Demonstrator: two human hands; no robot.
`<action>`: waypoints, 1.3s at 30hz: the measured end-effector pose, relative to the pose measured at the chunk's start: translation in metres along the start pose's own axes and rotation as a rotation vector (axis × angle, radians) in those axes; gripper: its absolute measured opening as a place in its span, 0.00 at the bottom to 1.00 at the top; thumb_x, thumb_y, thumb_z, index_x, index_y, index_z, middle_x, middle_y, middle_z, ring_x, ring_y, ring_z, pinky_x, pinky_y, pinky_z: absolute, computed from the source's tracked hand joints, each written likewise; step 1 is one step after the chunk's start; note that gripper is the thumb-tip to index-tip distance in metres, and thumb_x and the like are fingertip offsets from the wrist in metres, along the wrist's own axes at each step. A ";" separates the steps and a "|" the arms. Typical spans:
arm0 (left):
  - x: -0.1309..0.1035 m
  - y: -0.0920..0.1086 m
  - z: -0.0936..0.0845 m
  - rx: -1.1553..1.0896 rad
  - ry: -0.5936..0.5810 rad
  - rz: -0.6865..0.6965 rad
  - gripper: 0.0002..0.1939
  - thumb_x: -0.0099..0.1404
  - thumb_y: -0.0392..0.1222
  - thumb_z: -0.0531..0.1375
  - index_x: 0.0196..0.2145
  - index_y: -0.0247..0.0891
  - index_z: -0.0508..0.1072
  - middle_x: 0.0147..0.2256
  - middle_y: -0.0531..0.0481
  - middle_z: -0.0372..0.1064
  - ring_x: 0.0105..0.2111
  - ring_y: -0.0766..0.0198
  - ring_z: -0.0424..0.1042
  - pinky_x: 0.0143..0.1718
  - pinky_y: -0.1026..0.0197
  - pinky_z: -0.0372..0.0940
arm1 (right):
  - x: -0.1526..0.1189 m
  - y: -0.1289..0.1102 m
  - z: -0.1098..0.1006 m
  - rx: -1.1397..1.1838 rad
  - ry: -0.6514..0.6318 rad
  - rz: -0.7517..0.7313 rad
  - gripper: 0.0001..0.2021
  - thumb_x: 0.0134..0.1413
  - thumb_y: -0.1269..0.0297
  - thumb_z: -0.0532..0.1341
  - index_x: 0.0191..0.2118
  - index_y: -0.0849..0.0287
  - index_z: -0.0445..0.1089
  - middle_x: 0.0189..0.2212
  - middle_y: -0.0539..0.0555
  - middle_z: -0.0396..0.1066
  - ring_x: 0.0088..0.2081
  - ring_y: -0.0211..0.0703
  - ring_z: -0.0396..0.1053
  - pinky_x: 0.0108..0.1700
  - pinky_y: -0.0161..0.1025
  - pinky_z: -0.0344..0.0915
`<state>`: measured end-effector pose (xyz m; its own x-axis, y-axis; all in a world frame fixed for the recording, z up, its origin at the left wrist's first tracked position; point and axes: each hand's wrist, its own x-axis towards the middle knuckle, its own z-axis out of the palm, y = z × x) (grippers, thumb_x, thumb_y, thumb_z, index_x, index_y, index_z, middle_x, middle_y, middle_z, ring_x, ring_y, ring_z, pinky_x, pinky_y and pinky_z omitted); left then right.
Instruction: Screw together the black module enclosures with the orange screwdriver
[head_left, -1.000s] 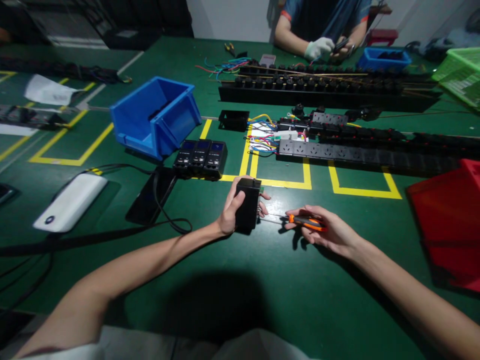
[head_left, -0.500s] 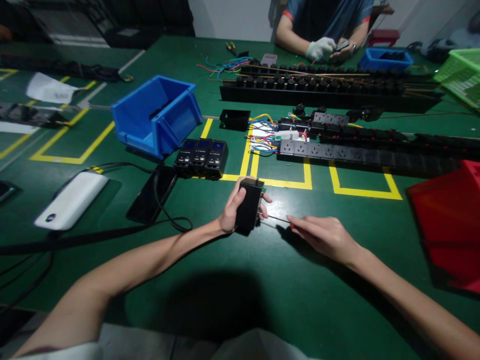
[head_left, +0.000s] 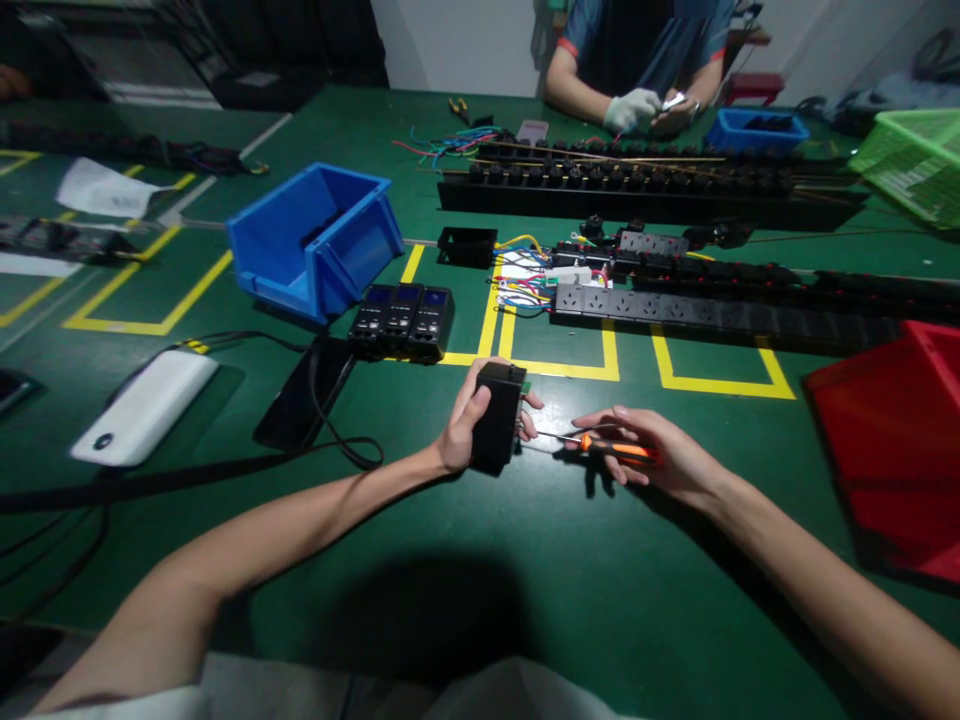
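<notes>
My left hand grips a black box-shaped module, its thumb on the face and fingertips showing past the right side. A bit of green shows at the module's upper right edge. An orange and black screwdriver lies across my right hand, whose fingers are loosely spread around the handle. The thin shaft points left and reaches the module's right side; the exact contact of the tip is too small to tell. Three similar black modules stand side by side behind my left hand.
Near the modules are a blue bin, a phone and a white power bank with cables. Wired socket strips run behind my hands. A red bin stands right. Across the table, a person's gloved hand works.
The fingers of my right hand have opened from a closed pinch, and the orange handle now shows. The view has shifted slightly. My left hand still holds the module.
</notes>
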<state>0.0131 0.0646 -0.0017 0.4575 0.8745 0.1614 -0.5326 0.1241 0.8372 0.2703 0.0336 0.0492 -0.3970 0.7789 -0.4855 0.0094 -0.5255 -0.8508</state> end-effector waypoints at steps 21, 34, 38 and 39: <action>0.005 0.006 0.003 -0.091 0.080 -0.166 0.30 0.65 0.65 0.55 0.53 0.40 0.58 0.40 0.43 0.73 0.29 0.56 0.78 0.30 0.53 0.73 | -0.008 0.016 -0.009 -1.487 0.037 -1.038 0.19 0.67 0.74 0.52 0.57 0.60 0.73 0.35 0.59 0.79 0.30 0.41 0.75 0.31 0.36 0.69; 0.002 0.003 0.002 -0.043 0.075 -0.054 0.25 0.69 0.63 0.53 0.54 0.45 0.54 0.43 0.42 0.74 0.32 0.56 0.79 0.33 0.53 0.73 | 0.003 -0.002 0.000 0.201 0.061 0.095 0.13 0.61 0.59 0.63 0.44 0.64 0.78 0.46 0.66 0.79 0.29 0.40 0.78 0.19 0.28 0.67; 0.001 0.002 0.002 -0.019 0.057 -0.023 0.25 0.69 0.62 0.53 0.54 0.44 0.55 0.43 0.42 0.73 0.33 0.55 0.79 0.32 0.53 0.73 | 0.007 0.005 0.001 0.158 0.018 0.103 0.12 0.53 0.66 0.70 0.43 0.63 0.78 0.43 0.63 0.80 0.33 0.41 0.80 0.27 0.28 0.72; 0.000 0.002 0.002 -0.014 0.046 -0.023 0.25 0.68 0.62 0.53 0.54 0.44 0.56 0.43 0.42 0.73 0.32 0.55 0.79 0.32 0.53 0.73 | 0.008 0.006 0.002 0.120 0.014 0.083 0.12 0.51 0.66 0.71 0.42 0.64 0.78 0.41 0.63 0.80 0.32 0.41 0.80 0.26 0.28 0.72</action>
<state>0.0137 0.0639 0.0009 0.4367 0.8919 0.1173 -0.5324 0.1511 0.8329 0.2655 0.0356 0.0406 -0.3866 0.7355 -0.5563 -0.0685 -0.6245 -0.7780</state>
